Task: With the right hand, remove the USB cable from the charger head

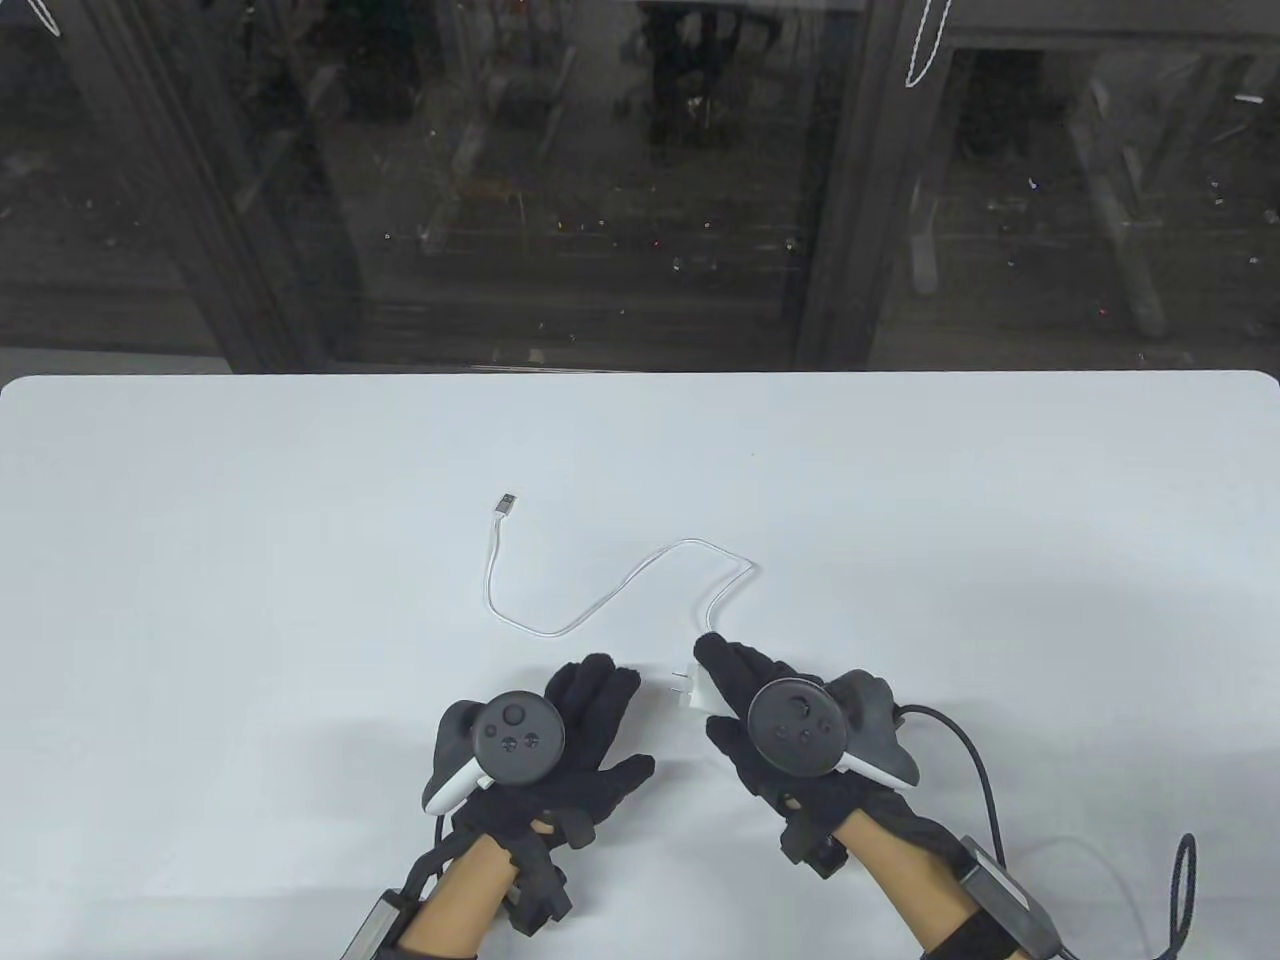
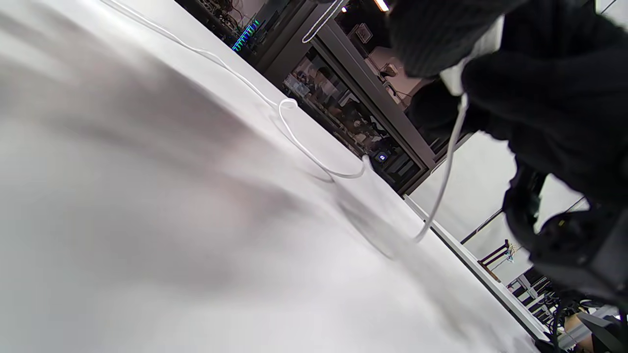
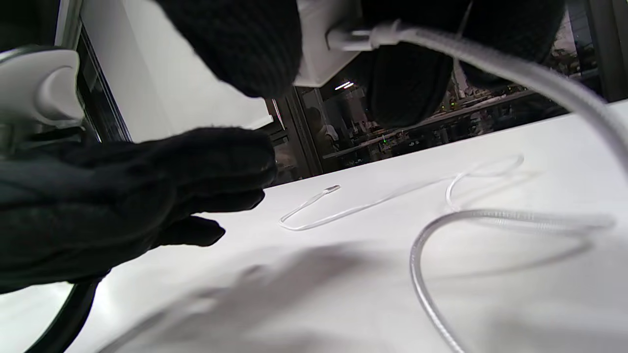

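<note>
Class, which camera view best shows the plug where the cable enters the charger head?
The right wrist view: the cable plug sits close up, seated in the charger head. The table view shows only the charger head's pronged end beside the right hand. The left wrist view hides the joint behind fingers.

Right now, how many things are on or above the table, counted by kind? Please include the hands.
Gloved hands: 2, the left hand and the right hand
Trackers: 2, one on the left hand, one on the right
USB cable: 1, white
Charger head: 1, white, held in the right hand
Total: 6
</note>
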Motion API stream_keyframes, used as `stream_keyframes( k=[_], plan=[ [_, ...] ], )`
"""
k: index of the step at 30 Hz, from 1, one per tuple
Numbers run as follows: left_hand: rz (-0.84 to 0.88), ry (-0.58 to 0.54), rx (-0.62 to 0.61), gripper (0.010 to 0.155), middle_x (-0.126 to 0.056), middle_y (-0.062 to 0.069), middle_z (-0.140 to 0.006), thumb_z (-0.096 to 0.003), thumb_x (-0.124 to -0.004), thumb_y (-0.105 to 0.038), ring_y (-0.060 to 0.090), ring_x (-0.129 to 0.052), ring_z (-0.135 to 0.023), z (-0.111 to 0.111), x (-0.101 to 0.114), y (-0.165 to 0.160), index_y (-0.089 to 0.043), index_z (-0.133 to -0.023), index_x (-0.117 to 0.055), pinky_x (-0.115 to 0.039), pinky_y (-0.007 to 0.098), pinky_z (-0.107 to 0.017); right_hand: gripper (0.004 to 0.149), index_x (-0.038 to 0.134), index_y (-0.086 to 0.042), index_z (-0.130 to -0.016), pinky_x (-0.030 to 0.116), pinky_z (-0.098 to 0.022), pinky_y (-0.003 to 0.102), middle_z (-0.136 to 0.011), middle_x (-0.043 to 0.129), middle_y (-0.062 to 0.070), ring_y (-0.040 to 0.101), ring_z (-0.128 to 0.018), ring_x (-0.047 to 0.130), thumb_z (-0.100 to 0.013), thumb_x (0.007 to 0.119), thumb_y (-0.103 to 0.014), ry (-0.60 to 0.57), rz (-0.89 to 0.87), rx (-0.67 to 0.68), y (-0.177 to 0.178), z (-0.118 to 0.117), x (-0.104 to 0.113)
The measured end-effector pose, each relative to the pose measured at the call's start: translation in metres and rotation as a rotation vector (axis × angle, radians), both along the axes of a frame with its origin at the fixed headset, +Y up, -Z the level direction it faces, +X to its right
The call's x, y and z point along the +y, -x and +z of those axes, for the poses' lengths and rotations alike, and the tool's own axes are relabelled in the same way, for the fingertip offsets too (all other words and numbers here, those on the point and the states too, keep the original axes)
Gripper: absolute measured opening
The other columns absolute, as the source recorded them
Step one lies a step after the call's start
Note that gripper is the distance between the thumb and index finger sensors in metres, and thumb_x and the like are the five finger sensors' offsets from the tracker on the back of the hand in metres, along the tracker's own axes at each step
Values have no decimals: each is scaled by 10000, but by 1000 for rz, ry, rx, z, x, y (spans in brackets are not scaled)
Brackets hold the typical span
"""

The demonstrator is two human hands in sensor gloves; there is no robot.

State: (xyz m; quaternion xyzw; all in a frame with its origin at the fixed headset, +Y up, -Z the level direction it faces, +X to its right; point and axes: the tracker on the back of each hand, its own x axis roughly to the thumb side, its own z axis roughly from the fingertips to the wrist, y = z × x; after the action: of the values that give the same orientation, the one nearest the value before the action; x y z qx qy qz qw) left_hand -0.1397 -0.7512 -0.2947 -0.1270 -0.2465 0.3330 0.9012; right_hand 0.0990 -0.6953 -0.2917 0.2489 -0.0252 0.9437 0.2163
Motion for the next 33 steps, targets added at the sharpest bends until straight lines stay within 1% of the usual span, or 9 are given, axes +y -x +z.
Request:
stream_keyframes(
  k=[3,5,7,12,17,20,27,30,33],
  plan=[
    [1,12,-20,801,-167,149,-1199,-543,-684,-515,493,-170,-1080,0,-2,-4,-206,-1141,-250,-232,791,-633,758,439,-105,-1036,708,-545,608,-978,632,232,411,-698,874,-420,835,-299,4,-80,5,-3,-6,-32],
    [-4,0,-27,799,-182,154,-1198,-542,-686,-511,499,-192,-1080,1,-2,-6,-202,-1140,-255,-236,792,-633,751,414,-115,-1045,665,-581,615,-999,600,225,410,-728,843,-438,817,-298,139,23,48,-8,-7,-40],
    [5,-25,-24,804,-221,163,-1201,-536,-697,-510,516,-237,-1077,3,0,-7,-196,-1139,-268,-213,799,-617,745,434,-98,-1038,699,-552,601,-981,626,236,401,-693,873,-430,807,-311,40,-13,48,-10,-6,-39],
    [160,-67,-19,800,-371,186,-1187,-523,-723,-487,538,-418,-1050,8,2,-9,-177,-1130,-303,-247,803,-613,719,407,-79,-1041,693,-546,596,-1003,582,259,400,-686,861,-441,740,-293,50,-92,131,-4,6,-36],
    [337,-5,-63,763,-559,189,-1127,-513,-739,-459,500,-635,-980,10,-4,-17,-163,-1118,-381,-329,787,-625,700,447,-75,-1030,715,-543,581,-1005,589,273,387,-679,890,-428,734,-289,-31,-165,216,5,15,-38],
    [452,43,-20,742,-620,195,-1080,-504,-756,-427,467,-719,-938,10,-9,-19,-137,-1099,-423,-387,774,-636,696,468,-15,-1006,750,-530,562,-983,595,307,389,-660,932,-425,738,-287,-4,-226,226,5,16,-40],
    [653,128,49,710,-687,142,-1030,-456,-847,-367,389,-813,-885,6,-18,-15,-155,-1058,-535,-527,740,-641,683,477,-24,-1004,757,-543,535,-980,611,283,389,-674,936,-434,748,-285,6,-384,235,0,15,-39],
    [788,40,77,706,-726,116,-971,-409,-909,-438,319,-876,-768,7,-19,-12,-154,-987,-619,-622,705,-631,743,405,-22,-1017,738,-564,537,-1002,568,273,397,-725,908,-438,763,-317,71,-421,248,0,13,-41],
    [940,155,54,709,-671,100,-1004,-435,-887,-448,334,-810,-836,4,-21,-11,-159,-999,-570,-589,716,-648,714,442,-6,-1009,721,-549,581,-943,692,260,406,-703,912,-452,757,-323,111,-410,208,-2,10,-44]
  ],
)
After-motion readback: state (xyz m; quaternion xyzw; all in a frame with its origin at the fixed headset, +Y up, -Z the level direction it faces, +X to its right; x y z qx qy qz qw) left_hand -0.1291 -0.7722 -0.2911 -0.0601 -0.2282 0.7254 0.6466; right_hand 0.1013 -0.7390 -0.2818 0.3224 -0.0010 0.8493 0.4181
